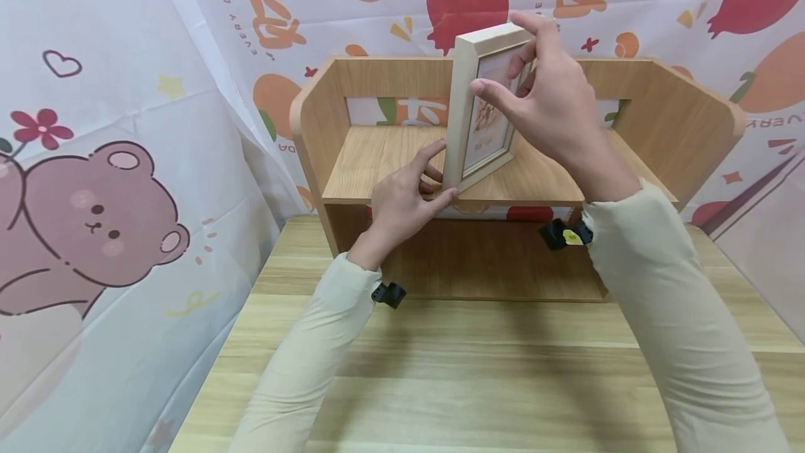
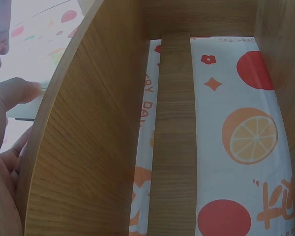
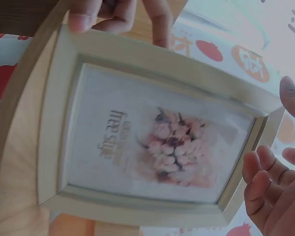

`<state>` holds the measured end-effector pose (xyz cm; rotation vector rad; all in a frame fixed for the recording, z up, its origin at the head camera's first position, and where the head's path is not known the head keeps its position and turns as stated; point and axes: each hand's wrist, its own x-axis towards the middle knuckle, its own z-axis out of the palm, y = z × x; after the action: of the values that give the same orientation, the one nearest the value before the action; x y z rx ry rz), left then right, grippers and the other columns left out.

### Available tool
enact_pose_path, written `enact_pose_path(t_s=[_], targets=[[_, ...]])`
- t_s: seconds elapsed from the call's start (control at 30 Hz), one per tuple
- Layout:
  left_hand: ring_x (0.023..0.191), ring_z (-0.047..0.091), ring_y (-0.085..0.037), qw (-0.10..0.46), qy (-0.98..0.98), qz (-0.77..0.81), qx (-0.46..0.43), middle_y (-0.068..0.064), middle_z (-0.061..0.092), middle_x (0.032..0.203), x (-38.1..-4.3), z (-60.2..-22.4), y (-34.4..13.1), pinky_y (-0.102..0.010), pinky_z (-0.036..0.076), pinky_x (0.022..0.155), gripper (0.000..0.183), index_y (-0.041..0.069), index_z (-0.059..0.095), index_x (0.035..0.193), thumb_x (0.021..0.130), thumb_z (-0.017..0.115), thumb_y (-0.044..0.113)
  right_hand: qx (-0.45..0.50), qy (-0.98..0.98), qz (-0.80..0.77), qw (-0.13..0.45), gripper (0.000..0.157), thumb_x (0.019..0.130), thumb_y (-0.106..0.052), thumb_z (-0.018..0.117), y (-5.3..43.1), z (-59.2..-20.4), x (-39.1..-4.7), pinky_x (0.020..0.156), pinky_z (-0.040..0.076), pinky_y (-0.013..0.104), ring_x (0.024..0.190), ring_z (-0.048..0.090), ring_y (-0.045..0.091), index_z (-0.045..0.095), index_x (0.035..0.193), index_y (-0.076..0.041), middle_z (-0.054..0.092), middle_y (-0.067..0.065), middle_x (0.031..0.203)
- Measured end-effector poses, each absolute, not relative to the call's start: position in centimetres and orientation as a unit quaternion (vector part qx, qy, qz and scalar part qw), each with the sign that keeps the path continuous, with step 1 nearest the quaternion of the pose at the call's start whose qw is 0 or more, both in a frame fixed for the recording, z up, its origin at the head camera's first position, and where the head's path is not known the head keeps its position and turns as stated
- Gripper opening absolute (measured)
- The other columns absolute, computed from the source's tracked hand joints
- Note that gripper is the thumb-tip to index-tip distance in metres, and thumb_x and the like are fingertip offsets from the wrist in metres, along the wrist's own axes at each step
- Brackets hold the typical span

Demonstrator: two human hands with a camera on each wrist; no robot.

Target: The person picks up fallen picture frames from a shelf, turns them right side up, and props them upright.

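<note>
Tipping risk in a one-handed hold.
The left hand gripped the lower corner of a picture frame, angled at the front of the upper shelf; beyond, the right hand, fingers loosely bent, lay about its top without evident hold. Left-hand slippage could have toppled it.

We've got room above the shelf board between left panel and photo frame; left hand obstructs front, back rail rear.
</note>
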<state>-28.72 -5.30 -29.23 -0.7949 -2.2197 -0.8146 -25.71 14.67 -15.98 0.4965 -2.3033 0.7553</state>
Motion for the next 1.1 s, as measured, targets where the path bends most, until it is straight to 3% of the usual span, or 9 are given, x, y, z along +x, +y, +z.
enact_pose_path(t_s=[0.43,1.1], targets=[[0.076,0.074,-0.014,0.315,-0.846,-0.310,-0.297,-0.001,0.074,0.094,-28.7,-29.5,-5.4,-0.028,0.046,0.052,0.063,0.024,0.044,0.138,0.084,0.074,0.033,0.171,-0.899,0.230,0.332,0.077,0.088,-0.051,0.062,13.4,-15.6,-26.4,0.064,0.034,0.032,0.073,0.047,0.018,0.031,0.150,-0.018,0.057,0.008,0.097],[0.076,0.073,-0.013,0.316,-0.850,-0.303,-0.293,0.000,0.074,0.094,-28.7,-29.3,-5.3,-0.029,0.046,0.052,0.063,0.024,0.045,0.137,0.083,0.075,0.033,0.160,-0.906,0.206,0.333,0.077,0.087,-0.055,0.061,12.8,-15.6,-26.5,0.061,0.032,0.034,0.079,0.051,0.022,0.035,0.149,-0.017,0.057,0.009,0.093]])
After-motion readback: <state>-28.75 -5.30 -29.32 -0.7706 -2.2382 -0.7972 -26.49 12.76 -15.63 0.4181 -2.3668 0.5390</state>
